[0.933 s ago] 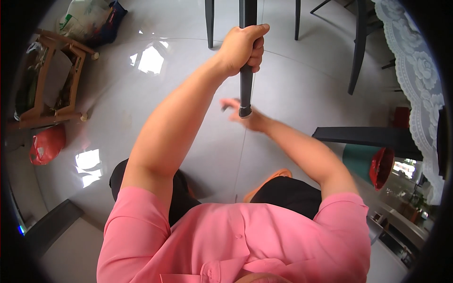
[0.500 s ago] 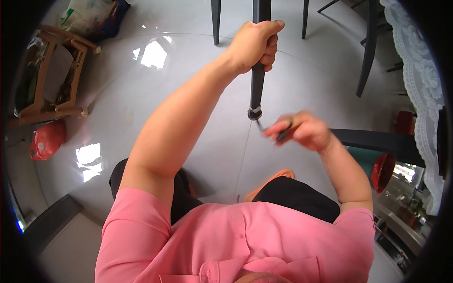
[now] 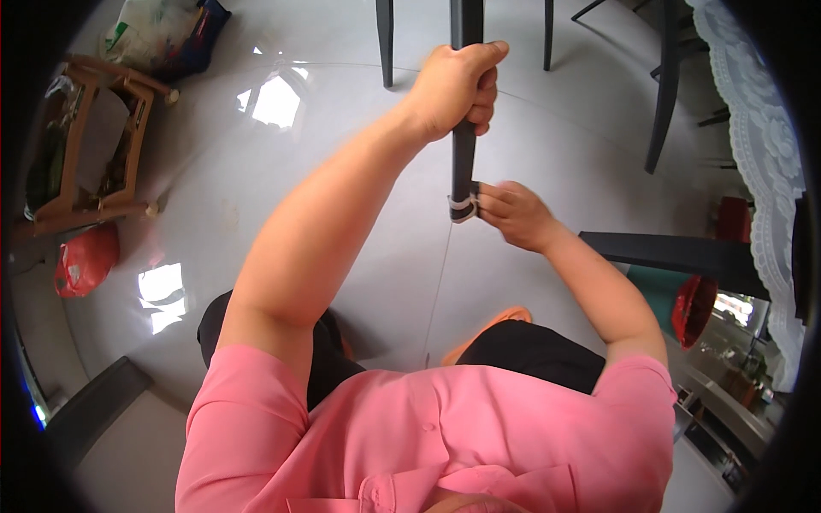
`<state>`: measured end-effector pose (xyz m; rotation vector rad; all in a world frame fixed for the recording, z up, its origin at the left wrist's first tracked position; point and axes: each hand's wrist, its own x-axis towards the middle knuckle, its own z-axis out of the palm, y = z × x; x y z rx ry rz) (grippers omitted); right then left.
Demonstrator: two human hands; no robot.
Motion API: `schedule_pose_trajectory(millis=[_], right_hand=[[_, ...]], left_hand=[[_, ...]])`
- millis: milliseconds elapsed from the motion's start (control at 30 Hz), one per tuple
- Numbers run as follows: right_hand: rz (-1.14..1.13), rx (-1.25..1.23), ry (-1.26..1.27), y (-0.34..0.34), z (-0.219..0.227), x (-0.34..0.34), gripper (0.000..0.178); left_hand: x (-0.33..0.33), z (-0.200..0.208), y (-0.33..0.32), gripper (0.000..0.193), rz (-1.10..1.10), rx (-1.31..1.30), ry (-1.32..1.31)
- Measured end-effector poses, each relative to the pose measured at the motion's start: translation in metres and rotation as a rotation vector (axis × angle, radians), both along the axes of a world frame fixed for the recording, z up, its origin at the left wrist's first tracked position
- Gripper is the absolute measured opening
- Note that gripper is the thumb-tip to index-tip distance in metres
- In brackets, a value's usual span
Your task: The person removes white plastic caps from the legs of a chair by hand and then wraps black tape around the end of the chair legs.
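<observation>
A dark, tapering chair leg (image 3: 463,158) points toward me in the upper middle. My left hand (image 3: 457,85) is closed round it, thumb stretched along the top. Near the leg's free end a pale and dark band (image 3: 463,208) encircles it. My right hand (image 3: 517,214) is at the right side of that end, fingers pinched on a dark strip (image 3: 476,191) that lies against the leg. How far the strip runs under the fingers is hidden.
More dark chair legs (image 3: 386,43) stand beyond. A dark bar (image 3: 676,250) juts in at right, near a lace tablecloth (image 3: 753,111) and a red-rimmed container (image 3: 694,312). At left are a wooden rack (image 3: 85,145), a red bag (image 3: 87,259) and stuffed bags (image 3: 162,34).
My right hand has moved up and left, from below the leg's end to its right side, bringing the strip against the leg. My left hand keeps its hold, shifted only slightly.
</observation>
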<state>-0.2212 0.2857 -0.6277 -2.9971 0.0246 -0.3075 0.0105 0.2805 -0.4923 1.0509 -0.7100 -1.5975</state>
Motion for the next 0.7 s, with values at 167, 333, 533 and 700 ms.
schedule_pose_trajectory(millis=[167, 333, 533, 700], right_hand=[[-0.213, 0.321, -0.293, 0.015, 0.084, 0.004, 0.023], [-0.703, 1.011, -0.225, -0.001, 0.088, 0.006, 0.017], [-1.112, 1.701, -0.494, -0.020, 0.063, 0.012, 0.015], [-1.116, 1.950, -0.495, -0.026, 0.030, -0.024, 0.014]], left_hand=[[-0.004, 0.001, 0.006, 0.043, -0.024, 0.033, 0.004], [-0.008, -0.001, 0.004, 0.043, -0.021, 0.010, 0.014], [-0.012, -0.003, 0.002, 0.042, -0.016, 0.008, 0.015], [-0.015, -0.003, 0.002, 0.042, -0.036, 0.022, 0.018]])
